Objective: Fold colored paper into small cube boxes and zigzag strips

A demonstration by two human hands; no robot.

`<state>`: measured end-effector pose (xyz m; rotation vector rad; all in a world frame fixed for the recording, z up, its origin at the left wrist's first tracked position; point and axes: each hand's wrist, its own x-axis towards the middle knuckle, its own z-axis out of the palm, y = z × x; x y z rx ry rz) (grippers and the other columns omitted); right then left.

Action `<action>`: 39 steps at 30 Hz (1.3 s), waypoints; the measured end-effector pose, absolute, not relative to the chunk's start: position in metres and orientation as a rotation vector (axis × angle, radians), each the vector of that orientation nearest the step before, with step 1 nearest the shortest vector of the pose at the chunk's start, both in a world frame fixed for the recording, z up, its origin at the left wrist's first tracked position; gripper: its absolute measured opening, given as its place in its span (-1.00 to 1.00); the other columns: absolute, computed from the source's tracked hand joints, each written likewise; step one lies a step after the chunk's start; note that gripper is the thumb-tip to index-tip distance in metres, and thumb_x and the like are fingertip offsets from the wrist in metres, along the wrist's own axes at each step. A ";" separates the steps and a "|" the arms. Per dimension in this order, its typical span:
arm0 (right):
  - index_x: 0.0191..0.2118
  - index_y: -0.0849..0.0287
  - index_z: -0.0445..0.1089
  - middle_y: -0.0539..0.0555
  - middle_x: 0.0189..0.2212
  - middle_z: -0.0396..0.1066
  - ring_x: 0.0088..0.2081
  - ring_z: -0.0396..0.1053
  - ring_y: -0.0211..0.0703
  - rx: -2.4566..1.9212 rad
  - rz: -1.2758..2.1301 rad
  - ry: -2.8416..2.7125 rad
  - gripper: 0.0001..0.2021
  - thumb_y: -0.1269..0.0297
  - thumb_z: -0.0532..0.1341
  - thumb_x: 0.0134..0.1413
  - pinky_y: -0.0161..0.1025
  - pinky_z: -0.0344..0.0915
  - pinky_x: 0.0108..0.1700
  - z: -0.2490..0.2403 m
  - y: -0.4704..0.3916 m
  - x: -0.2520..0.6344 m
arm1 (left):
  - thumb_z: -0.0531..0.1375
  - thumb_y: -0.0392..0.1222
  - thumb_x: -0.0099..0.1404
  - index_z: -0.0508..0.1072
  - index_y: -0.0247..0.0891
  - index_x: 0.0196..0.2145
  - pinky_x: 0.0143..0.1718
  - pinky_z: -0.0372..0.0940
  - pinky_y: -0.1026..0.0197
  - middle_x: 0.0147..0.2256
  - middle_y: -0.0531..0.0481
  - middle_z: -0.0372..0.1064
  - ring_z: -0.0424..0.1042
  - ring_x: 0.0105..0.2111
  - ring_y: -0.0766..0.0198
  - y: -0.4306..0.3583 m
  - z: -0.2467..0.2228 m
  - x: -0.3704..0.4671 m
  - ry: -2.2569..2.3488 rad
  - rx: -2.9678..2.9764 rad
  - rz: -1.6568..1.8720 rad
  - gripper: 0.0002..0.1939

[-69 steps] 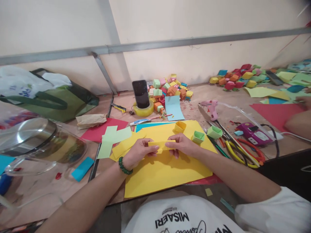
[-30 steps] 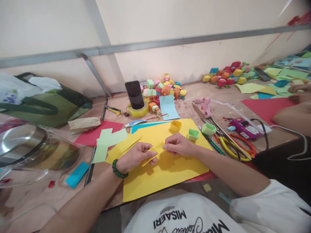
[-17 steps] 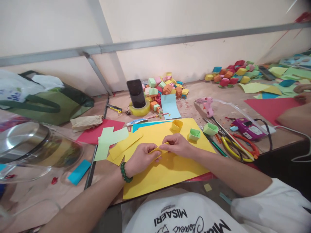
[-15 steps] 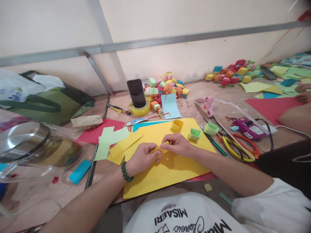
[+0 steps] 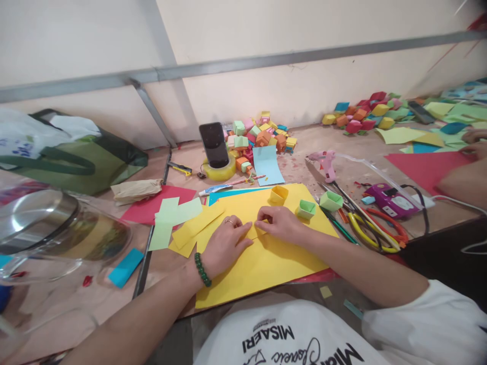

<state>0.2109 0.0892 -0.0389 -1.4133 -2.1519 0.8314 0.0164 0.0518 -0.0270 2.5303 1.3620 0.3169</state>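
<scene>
My left hand (image 5: 226, 243) rests palm down on a large yellow sheet (image 5: 262, 274), its thumb and forefinger stretched apart beside a small folded yellow paper strip (image 5: 252, 233). The right end of that strip is between the pinched fingers of my right hand (image 5: 279, 223). Yellow on yellow makes the strip's edges hard to see, and my right fingers partly cover it. Just beyond my hands stand a small yellow paper box (image 5: 279, 194) and a green paper box (image 5: 305, 209). Another green paper box (image 5: 331, 201) is to their right.
Loose yellow strips (image 5: 198, 225) and pale green strips (image 5: 163, 235) lie left. A phone (image 5: 213, 144) leans on a tape roll (image 5: 219, 170) before piled paper boxes (image 5: 262, 138). Rightward are a pink glue gun (image 5: 327, 165), pliers (image 5: 361, 235) and another person's arm (image 5: 464, 180). A glass jug (image 5: 95, 230) stands left.
The yellow strip has gone from being held up in both hands to lying low on the sheet. My left hand has released it and turned palm down.
</scene>
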 end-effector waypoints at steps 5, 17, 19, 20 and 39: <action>-0.39 0.20 0.39 0.01 -0.42 0.34 -0.41 0.26 -0.27 -1.449 0.706 -2.270 -0.96 0.35 0.21 0.00 -0.33 0.09 -0.37 -0.037 0.088 0.213 | 0.10 -0.16 0.33 0.43 -0.29 -0.08 -0.19 0.29 0.08 -0.29 -0.13 0.32 0.28 -0.27 0.13 0.046 -0.029 0.019 1.415 2.771 0.162 -0.75; -0.39 0.20 0.43 0.02 -0.47 0.45 -0.46 0.31 -0.25 -1.749 0.856 -2.512 -0.91 0.36 0.19 -0.07 -0.35 0.03 -0.48 -0.002 0.098 0.206 | 0.07 -0.14 0.36 0.43 -0.28 -0.19 -0.21 0.28 0.16 -0.35 -0.05 0.32 0.30 -0.27 0.18 0.048 -0.033 0.018 1.377 2.650 0.164 -0.80; -0.44 0.20 0.45 0.06 -0.47 0.47 -0.45 0.33 -0.21 -1.814 0.802 -2.605 -0.85 0.26 0.18 -0.04 -0.33 0.02 -0.49 0.006 0.102 0.199 | 0.06 -0.15 0.37 0.43 -0.28 -0.22 -0.21 0.28 0.15 -0.35 -0.06 0.33 0.30 -0.28 0.18 0.047 -0.033 0.019 1.375 2.638 0.162 -0.80; -0.46 0.20 0.46 0.08 -0.48 0.47 -0.45 0.34 -0.19 -1.834 0.770 -2.640 -0.79 0.19 0.17 -0.02 -0.33 0.02 -0.50 0.007 0.105 0.196 | 0.05 -0.15 0.37 0.43 -0.28 -0.23 -0.21 0.28 0.15 -0.35 -0.06 0.33 0.30 -0.27 0.17 0.047 -0.032 0.019 1.378 2.633 0.160 -0.80; -0.49 0.23 0.44 0.04 -0.56 0.41 -0.50 0.30 -0.24 -1.777 0.916 -2.700 -0.72 0.09 0.20 -0.06 -0.36 0.08 -0.51 -0.009 0.129 0.206 | 0.06 -0.15 0.37 0.43 -0.26 -0.20 -0.23 0.28 0.19 -0.36 -0.05 0.35 0.33 -0.28 0.20 0.045 -0.026 0.021 1.420 2.677 0.064 -0.81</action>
